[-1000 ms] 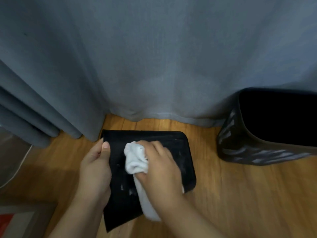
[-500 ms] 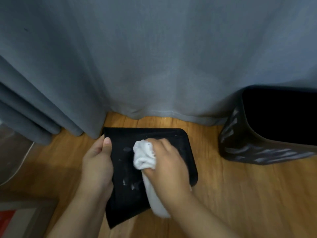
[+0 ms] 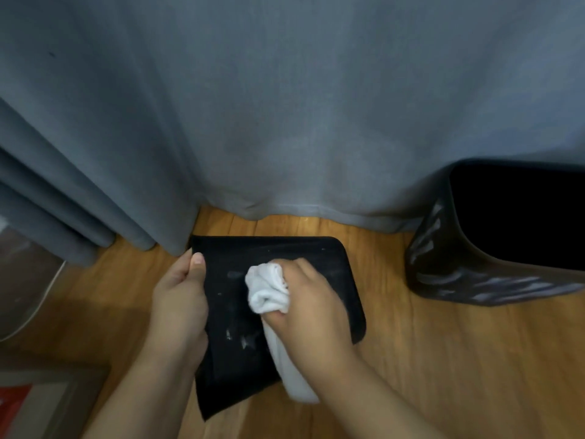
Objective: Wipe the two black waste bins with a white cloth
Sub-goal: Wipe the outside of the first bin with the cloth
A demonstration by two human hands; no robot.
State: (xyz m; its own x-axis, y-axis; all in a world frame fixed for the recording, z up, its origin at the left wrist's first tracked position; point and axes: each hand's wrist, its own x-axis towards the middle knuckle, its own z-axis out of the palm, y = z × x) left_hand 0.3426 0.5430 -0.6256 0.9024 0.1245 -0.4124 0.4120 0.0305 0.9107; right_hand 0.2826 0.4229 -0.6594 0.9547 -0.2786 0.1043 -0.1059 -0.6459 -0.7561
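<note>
Down on the wooden floor (image 3: 411, 359), before the grey curtain (image 3: 285, 106):
Near bin (image 3: 285, 258): lying on its side or upturned, cannot tell which; flat black face turned up, pale smears showing across it.
Left hand (image 3: 177, 305): gripping the near bin's left edge, thumb lying on top of the black face, fingers curling round the side out of view.
Right hand (image 3: 313, 308): clutching the white cloth (image 3: 269, 291), fingers curling tight round the bunched end and pressing it against the middle of the black face.
Cloth tail: hanging loose under the right wrist, trailing toward the near bin's lower edge.
Second bin (image 3: 449, 270): standing upright at the right, well apart from the near bin, open mouth facing up, ribbed glossy wall catching light, back edge touching the curtain hem.
Left margin: pale curved object partly showing, too blurred to name.
Lower left corner: flat grey and red thing, unclear.
</note>
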